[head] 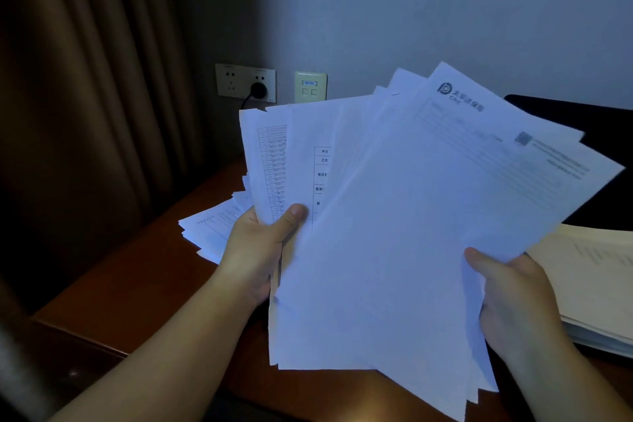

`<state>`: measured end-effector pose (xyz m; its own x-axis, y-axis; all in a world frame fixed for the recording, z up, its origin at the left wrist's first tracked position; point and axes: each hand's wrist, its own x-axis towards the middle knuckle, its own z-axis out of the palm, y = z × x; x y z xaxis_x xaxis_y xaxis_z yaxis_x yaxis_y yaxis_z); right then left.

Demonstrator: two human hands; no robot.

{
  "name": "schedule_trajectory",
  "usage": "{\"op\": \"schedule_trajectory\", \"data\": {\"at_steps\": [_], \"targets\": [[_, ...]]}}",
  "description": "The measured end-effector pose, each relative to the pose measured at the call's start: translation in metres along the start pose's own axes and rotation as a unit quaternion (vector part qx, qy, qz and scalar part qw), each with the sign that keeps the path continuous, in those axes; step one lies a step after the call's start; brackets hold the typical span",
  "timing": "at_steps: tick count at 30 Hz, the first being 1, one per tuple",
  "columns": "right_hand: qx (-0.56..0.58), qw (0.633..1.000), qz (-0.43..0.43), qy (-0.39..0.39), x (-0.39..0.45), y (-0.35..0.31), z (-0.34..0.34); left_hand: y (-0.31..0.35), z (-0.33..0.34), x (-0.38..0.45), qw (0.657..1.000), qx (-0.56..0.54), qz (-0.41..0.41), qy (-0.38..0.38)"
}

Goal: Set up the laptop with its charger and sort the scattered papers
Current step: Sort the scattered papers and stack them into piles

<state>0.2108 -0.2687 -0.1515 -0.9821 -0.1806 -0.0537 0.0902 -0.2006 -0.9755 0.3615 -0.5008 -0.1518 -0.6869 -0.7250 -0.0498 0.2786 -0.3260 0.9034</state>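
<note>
Above the desk [144,271], fanned papers [394,216] are light, floppy, slippery; left hand [255,250] pinches them at 9 o'clock, right hand [513,298] grips at 4 o'clock; best held by the edges.

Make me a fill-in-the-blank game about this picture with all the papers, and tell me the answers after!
1. Both hands hold a fanned bunch of ____.
2. The left hand pinches the held sheets with its ____ on top.
3. A black plug sits in the wall ____.
4. More loose sheets lie on the wooden ____ at the left.

Answers: papers; thumb; socket; desk
</note>
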Motion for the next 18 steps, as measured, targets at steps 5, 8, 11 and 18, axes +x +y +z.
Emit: {"op": "schedule_trajectory", "data": {"at_steps": [5,8,11,18], "targets": [[0.018,0.999,0.008,-0.042,-0.001,-0.005,0.000,0.000,0.001,-0.002,1.000,0.012,0.006,-0.022],[-0.001,0.998,0.013,-0.062,-0.002,0.000,0.003,-0.001,0.004,-0.002,0.999,0.025,0.004,-0.033],[0.015,1.000,-0.020,0.008,-0.001,-0.001,0.002,0.000,0.003,-0.001,1.000,0.010,-0.004,-0.025],[0.046,0.998,-0.016,0.047,0.000,-0.009,-0.001,0.003,0.003,-0.002,1.000,-0.009,-0.014,-0.024]]}}
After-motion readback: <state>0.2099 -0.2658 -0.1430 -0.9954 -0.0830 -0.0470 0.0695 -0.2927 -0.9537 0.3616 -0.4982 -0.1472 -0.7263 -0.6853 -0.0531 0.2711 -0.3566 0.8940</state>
